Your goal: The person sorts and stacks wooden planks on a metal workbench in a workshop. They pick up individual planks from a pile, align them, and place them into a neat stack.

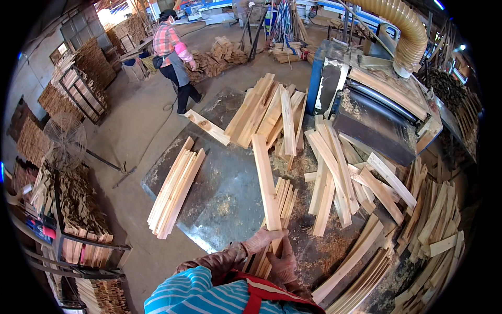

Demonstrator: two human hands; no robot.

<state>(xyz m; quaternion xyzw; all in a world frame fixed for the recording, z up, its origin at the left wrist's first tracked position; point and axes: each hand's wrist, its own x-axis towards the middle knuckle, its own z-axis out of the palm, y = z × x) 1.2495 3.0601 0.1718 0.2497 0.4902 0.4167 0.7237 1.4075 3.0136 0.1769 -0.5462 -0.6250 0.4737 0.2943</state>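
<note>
A long pale wooden board (pixel 265 183) points away from me over the metal table, its near end at my hands. My left hand (pixel 260 241), in a dusty glove, is closed around that end from the left. Against the same end from the right is my right hand (pixel 284 263), also gloved, with thumb and fingers bent around it; part of its grip is hidden. Beneath the board and my hands lies a row of narrow wooden strips (pixel 285 201). To the left, a neat bundle of strips (pixel 177 188) rests on the metal table (pixel 222 196).
Loose boards (pixel 266 110) are piled at the table's far side. At the right stands a woodworking machine (pixel 376 120) with a ribbed hose (pixel 410 36); scattered strips (pixel 332 178) lie before it. A person (pixel 172 57) walks at the far left. A fan (pixel 65 141) stands beside stacked wood.
</note>
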